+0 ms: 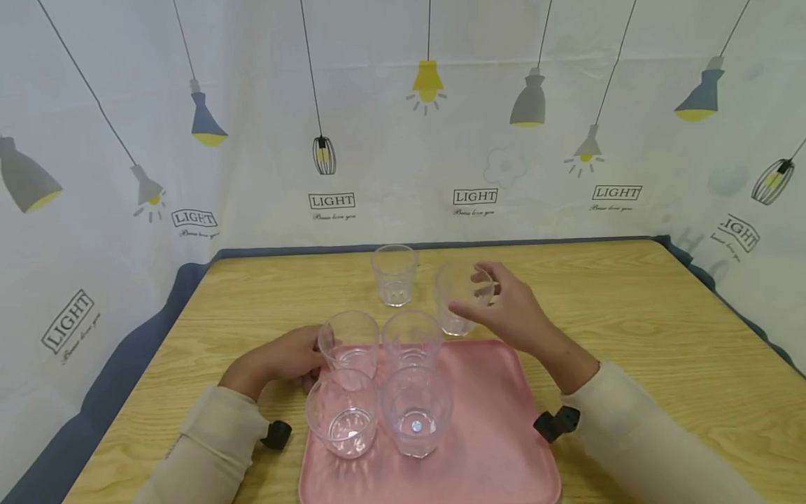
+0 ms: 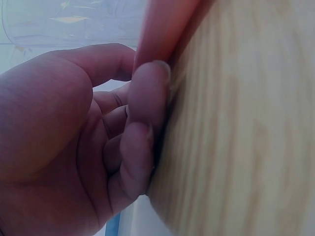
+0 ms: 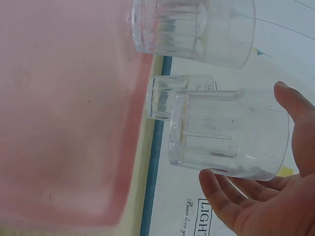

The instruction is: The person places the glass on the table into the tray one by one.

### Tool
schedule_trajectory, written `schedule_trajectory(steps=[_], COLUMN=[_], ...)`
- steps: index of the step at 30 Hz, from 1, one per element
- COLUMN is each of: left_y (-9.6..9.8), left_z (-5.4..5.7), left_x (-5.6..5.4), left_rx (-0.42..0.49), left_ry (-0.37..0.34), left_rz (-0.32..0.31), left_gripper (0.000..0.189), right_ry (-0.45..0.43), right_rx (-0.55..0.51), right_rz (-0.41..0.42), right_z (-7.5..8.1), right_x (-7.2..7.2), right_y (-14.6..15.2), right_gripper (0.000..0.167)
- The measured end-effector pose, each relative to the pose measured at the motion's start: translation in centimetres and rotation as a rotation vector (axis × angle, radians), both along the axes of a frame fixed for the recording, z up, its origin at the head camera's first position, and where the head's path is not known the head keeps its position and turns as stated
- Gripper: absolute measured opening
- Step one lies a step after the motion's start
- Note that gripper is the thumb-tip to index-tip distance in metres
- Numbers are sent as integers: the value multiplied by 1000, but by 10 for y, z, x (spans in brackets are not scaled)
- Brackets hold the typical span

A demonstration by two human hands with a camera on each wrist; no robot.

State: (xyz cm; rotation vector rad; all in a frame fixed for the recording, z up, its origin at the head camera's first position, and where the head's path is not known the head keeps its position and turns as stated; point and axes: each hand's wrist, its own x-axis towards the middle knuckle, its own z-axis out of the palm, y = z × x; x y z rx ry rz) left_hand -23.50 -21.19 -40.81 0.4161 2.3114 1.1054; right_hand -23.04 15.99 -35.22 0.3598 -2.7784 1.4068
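Note:
A clear plastic cup (image 1: 446,297) stands upright past the tray's far edge, and my right hand (image 1: 513,311) grips it, thumb on the near side and fingers on the far side. In the right wrist view that cup (image 3: 226,132) lies between thumb and fingers. My left hand (image 1: 286,358) holds the far left edge of the pink tray (image 1: 491,420); in the left wrist view the thumb and fingertips meet at the tray rim (image 2: 162,29). Several clear cups (image 1: 415,413) stand upright in two rows on the tray's left part.
Another clear cup (image 1: 394,276) stands on the wooden table (image 1: 604,301), behind the tray. A white curtain with printed lamps (image 1: 403,161) hangs behind the table. Black wrist cameras (image 1: 557,423) sit at both sleeves.

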Motion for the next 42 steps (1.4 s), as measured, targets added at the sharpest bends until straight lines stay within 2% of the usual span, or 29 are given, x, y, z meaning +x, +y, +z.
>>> schedule_trajectory(steps=[10,20,35,42], left_y=[1,1,0,0], left_z=[1,-1,-1,0], left_x=[-1,-2,-2,-1], left_rx=[-15,-21,-10,-10], left_ry=[6,8,6,3], left_rz=[2,2,7,20], left_gripper=[7,6,12,13], right_ry=[15,14,-19,-52], right_rx=[28,23,84,73], right_rz=[9,47,123,169], right_z=[4,0,2,0], right_x=[16,30,40,41], right_y=[9,14,23,25], right_gripper=[86,84,85,84])
